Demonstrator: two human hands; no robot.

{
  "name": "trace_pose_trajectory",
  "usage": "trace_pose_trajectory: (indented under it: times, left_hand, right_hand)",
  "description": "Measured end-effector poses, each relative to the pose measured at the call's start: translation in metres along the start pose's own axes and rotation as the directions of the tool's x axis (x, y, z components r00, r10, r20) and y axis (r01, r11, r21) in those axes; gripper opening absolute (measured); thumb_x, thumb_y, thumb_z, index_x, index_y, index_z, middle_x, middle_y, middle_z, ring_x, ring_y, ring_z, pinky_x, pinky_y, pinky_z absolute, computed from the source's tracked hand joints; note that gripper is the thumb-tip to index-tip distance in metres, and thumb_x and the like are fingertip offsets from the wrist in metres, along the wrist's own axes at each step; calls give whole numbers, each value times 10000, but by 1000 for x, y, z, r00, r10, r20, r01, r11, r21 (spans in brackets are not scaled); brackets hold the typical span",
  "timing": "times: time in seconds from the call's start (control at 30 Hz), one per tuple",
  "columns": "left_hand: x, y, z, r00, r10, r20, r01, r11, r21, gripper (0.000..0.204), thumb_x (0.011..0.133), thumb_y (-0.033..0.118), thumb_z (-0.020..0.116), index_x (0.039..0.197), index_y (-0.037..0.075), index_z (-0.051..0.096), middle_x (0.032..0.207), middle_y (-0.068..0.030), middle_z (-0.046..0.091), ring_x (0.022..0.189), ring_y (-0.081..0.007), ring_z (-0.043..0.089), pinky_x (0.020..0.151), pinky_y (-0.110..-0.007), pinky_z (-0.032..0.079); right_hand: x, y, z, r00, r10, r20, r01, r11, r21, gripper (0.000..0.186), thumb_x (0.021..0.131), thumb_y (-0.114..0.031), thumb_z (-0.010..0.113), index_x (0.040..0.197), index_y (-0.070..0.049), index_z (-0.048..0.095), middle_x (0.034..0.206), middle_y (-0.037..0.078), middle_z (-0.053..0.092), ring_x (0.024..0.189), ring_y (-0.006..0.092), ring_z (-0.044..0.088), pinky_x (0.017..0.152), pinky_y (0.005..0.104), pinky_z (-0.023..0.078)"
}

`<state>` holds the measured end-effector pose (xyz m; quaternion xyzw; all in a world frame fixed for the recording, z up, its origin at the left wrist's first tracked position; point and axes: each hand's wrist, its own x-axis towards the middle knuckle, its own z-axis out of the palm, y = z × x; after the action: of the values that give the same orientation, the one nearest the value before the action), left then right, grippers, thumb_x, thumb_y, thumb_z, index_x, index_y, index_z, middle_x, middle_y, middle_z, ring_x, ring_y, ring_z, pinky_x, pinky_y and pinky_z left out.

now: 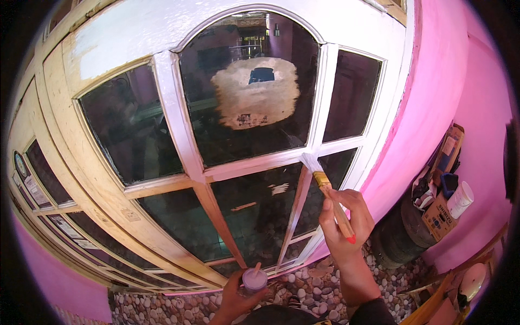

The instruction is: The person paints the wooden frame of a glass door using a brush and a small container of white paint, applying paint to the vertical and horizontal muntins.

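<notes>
My right hand (pixel 346 222) grips a wooden paintbrush (pixel 336 206) with a red tip on its handle. Its white-loaded bristles touch the junction of wooden glazing bars just below the arched pane on the window frame (pixel 379 21). The upper bars and right side of the frame look white, while lower bars (pixel 208 208) show brown or pale wood. A torn beige patch (pixel 254 97) is on the arched pane. Low at center, my left hand (pixel 234 292) holds a small cup of pale paint (pixel 254 280) with a wooden stick standing in it.
Pink wall (pixel 449 59) borders the frame at right, with a dark drum (pixel 403 244) carrying a cardboard box (pixel 439 216), a white bucket (pixel 460 199) and clutter. Another pale wooden window section (pixel 40 124) stretches left. Pebble-patterned floor (pixel 151 306) shows below; wooden items lean at lower right.
</notes>
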<state>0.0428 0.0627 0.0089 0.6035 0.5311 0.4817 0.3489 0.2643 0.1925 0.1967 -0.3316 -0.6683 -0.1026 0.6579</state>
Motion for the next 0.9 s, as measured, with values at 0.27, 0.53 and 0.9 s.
trace_pose_trajectory:
  times: [0.27, 0.53, 0.9]
  left_hand:
    - [0, -11, 7, 1000, 15, 27, -15, 1000, 8, 775, 762, 217, 900, 1328, -60, 448, 1233, -203, 613, 1157, -274, 629, 1013, -405, 510]
    - [0, 7, 4, 1000, 9, 5, -9, 999, 51, 777, 762, 239, 901, 1319, -63, 452, 1213, -198, 614, 1135, -276, 641, 987, -405, 524]
    - [3, 14, 8, 1000, 29, -10, -29, 999, 17, 777, 758, 272, 904, 1306, -58, 463, 1199, -202, 617, 1120, -271, 648, 960, -398, 536]
  right_hand:
    - [1, -9, 16, 962, -258, 90, 237, 952, 195, 249, 757, 47, 732, 992, 33, 650, 849, 141, 668, 739, 290, 640, 700, 386, 532]
    - [-5, 13, -3, 1000, -2, -12, 2, 1000, -2, 201, 782, 29, 740, 972, 12, 677, 867, 143, 668, 748, 289, 652, 649, 358, 529]
    - [-8, -10, 15, 965, -244, 99, 227, 961, 158, 310, 737, 60, 746, 1027, 12, 649, 864, 132, 660, 738, 294, 642, 709, 404, 530]
